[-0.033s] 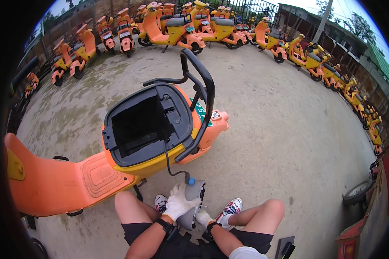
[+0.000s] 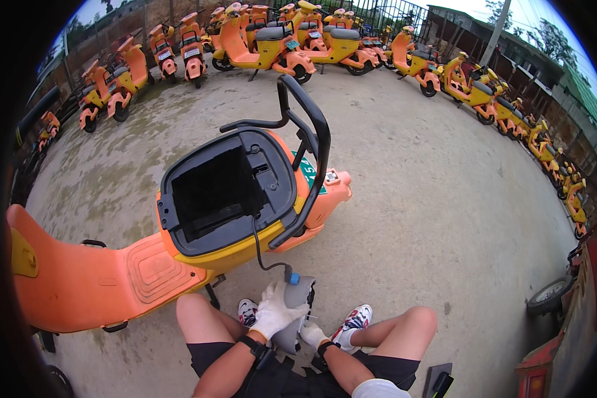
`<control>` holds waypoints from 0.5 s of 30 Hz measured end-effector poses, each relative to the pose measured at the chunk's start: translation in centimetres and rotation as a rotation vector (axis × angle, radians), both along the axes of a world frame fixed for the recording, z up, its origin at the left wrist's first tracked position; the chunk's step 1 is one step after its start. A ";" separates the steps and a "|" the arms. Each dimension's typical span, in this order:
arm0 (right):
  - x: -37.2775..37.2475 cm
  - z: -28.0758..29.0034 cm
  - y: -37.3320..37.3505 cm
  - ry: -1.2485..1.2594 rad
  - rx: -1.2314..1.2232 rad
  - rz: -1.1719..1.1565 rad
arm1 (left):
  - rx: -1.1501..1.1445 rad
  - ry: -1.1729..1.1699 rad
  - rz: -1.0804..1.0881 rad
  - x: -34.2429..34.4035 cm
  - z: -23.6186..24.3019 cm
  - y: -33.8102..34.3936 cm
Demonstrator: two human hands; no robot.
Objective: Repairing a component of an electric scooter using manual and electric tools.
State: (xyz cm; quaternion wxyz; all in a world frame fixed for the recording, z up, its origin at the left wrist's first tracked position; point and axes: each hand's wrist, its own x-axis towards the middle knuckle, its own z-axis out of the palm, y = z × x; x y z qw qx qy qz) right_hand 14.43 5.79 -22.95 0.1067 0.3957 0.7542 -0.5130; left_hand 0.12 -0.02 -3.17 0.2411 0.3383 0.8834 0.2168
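A grey scooter seat (image 2: 292,338) stands tilted on its edge between my legs, its dark underside turned right. My left hand (image 2: 275,312), in a white glove, grips its upper left part, thumb reaching across to the edge. On the underside, my gloved right hand (image 2: 313,333) is closed, its fingertips partly hidden by the seat. A thin pale strip shows between the hands; what it is I cannot tell. A black cable (image 2: 259,255) hangs from the scooter's open compartment, and its blue-tipped plug (image 2: 294,279) is at the seat's top edge.
The orange and yellow scooter (image 2: 142,268) stands ahead and left, with a black rear rack (image 2: 317,152) above its tail. Parked scooters (image 2: 265,53) line the far side and right. A wheel (image 2: 550,294) is at the right, and a dark flat object (image 2: 436,379) lies near my right knee.
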 end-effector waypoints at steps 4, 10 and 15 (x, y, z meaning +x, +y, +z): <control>0.0 0.5 0.0 -0.025 0.003 0.061 | 0.007 -0.035 0.015 0.0 0.5 -0.3; 2.8 -5.5 2.6 0.249 0.090 0.091 | 0.029 -0.023 -0.050 1.3 1.1 2.1; -2.2 5.5 -0.4 -0.210 -0.596 -0.298 | -0.025 -0.020 0.028 -0.1 0.1 -1.3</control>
